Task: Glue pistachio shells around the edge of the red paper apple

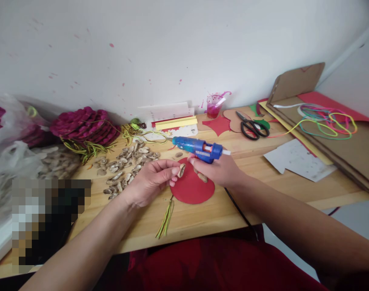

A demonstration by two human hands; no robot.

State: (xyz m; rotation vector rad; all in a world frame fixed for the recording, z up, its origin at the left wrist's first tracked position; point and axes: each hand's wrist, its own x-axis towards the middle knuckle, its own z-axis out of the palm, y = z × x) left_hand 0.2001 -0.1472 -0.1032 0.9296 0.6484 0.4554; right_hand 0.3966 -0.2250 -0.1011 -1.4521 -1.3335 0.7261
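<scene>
"What could go wrong?"
"Left fingers [169, 173] pinch a shell [182, 170] between nearly closed tips; right fingers [199, 165] wrap the glue gun [192, 144]. A slip could bring its nozzle [174, 140] against the left ones."

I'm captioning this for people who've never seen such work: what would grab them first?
Probably the blue glue gun in the right hand, beside the bright red disc at the centre. Next, the magenta stack at the back left, then the scattered shells near the left hand, which pinches one shell half.
</scene>
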